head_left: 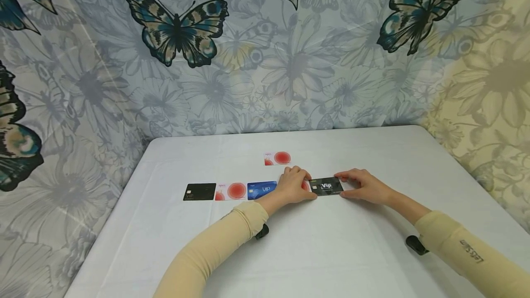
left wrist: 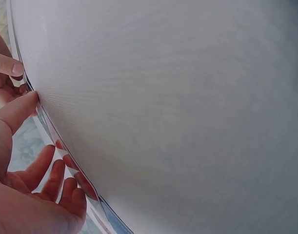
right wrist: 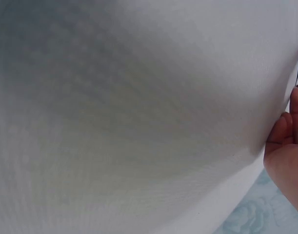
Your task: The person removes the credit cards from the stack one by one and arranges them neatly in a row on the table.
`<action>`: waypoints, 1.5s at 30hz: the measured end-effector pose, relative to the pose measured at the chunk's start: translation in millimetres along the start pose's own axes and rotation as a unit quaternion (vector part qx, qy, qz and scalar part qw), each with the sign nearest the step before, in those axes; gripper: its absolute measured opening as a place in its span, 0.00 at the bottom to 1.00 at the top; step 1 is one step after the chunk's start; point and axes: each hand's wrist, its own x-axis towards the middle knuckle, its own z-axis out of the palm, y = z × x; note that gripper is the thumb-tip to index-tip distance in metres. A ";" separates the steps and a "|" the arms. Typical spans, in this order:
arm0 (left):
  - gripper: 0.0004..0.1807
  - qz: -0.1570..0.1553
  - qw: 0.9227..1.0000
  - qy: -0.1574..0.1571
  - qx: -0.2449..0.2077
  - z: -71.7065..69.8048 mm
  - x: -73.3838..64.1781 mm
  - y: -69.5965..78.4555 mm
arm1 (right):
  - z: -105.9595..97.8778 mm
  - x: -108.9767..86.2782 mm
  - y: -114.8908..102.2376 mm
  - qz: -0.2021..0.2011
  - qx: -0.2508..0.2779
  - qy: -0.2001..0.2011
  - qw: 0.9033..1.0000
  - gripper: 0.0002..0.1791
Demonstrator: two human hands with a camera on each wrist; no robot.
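A black Vip bank-type card [head_left: 327, 187] lies at the right end of a row of cards on the white table. My right hand [head_left: 366, 187] pinches its right end, thumb at the near edge and fingers at the far edge. At the left end of that card, my left hand [head_left: 293, 185] has its thumb on the near corner and a finger on the far one. Beneath the left hand is a partly hidden card with a red circle [head_left: 305, 186]. In the left wrist view, the other left fingers [left wrist: 53, 178] curl loosely above the row.
Left along the row lie a blue VIP card [head_left: 261, 189], a white card with a red circle [head_left: 232, 191] and a black VIP card [head_left: 199, 191]. Another red-circle card [head_left: 278, 158] lies farther back. A butterfly-print cloth [head_left: 290, 82] hangs behind the white table [head_left: 314, 261].
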 end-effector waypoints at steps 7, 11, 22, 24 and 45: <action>0.29 0.000 1.000 0.000 -0.002 -0.4 -0.2 -1.2 | 0.7 0.6 0.5 -0.009 0.003 0.004 1.000 0.29; 0.29 0.002 1.000 0.000 -0.002 -0.8 -0.1 -1.6 | 0.7 0.5 -0.5 -0.007 0.008 0.002 1.000 0.29; 0.29 0.002 1.000 -0.001 -0.004 -1.3 0.4 -2.3 | -2.3 2.2 -3.5 0.016 0.006 -0.004 1.000 0.30; 0.29 0.002 1.000 0.000 -0.004 -1.3 0.3 -2.1 | -2.4 3.0 -3.9 0.018 0.004 -0.002 1.000 0.30; 0.28 0.058 0.996 -0.012 -0.064 -10.6 -1.3 -18.0 | 21.5 33.3 -31.2 -0.010 0.019 0.034 0.999 0.20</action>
